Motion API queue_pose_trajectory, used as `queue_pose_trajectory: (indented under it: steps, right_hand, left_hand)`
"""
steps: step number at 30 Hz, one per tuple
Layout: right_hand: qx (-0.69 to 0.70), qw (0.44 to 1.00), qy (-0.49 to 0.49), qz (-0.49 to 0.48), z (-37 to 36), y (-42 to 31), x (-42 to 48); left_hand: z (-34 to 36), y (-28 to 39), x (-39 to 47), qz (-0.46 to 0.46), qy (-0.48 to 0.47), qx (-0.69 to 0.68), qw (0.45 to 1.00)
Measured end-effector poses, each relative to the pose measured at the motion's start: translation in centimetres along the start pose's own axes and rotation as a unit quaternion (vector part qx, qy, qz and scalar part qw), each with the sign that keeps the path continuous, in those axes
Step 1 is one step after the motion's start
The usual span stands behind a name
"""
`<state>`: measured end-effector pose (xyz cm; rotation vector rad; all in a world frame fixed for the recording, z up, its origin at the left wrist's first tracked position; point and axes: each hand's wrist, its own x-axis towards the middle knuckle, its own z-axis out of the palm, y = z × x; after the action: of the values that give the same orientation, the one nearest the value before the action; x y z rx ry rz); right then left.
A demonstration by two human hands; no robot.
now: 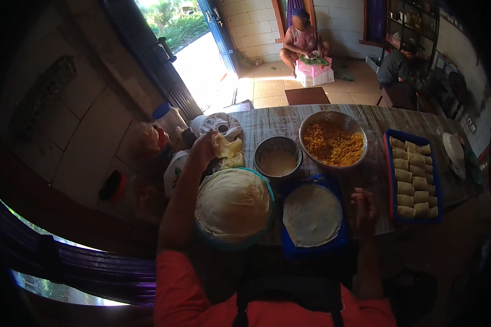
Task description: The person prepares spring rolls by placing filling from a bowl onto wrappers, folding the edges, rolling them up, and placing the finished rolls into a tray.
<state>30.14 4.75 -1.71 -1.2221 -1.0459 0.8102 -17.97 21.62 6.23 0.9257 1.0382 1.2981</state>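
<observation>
My left hand [205, 148] grips a crumpled piece of pale yellow wrapper [228, 146], with another folded yellow piece [232, 160] just under it. Below lies a tall stack of thin round wrappers [233, 204] on a teal plate [271, 196]. One round wrapper [312, 214] is spread flat over a blue tray [288, 248] in front of me. To the right of that tray hovers my right hand [364, 206], fingers loosely bent and nothing visible in them. Beyond are a metal bowl of orange crumbly filling [333, 141] and a smaller metal pan of cloudy liquid [278, 161].
Rolled filled wrappers [412, 180] fill a blue tray with a red one beneath at the right, near a pale lidded dish [453, 149]. A blue-lidded jar [170, 116] and plastic bags crowd the table's left end. Two people [305, 41] sit beyond the table [266, 118].
</observation>
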Motion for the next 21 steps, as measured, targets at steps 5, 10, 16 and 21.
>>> queue_pose_trajectory:
  steps: [5,10,16,21]
  right_hand:
    - [0.009,0.973,-0.216,-0.075,7.7,-5.2,0.7]
    - [0.136,0.92,-0.362,-0.07,13.2,-5.0,0.5]
    - [0.219,0.875,-0.422,0.094,12.2,-5.8,-1.3]
    - [0.199,0.895,-0.388,0.095,12.0,-7.0,-1.9]
  left_hand:
    - [8.2,3.6,-6.0,0.017,-0.165,0.187,0.968]
    - [13.8,2.5,-11.6,0.042,-0.313,0.211,0.925]
    - [14.4,1.0,-13.7,0.049,-0.288,0.23,0.928]
    - [13.2,-0.9,-13.4,0.025,-0.266,0.199,0.943]
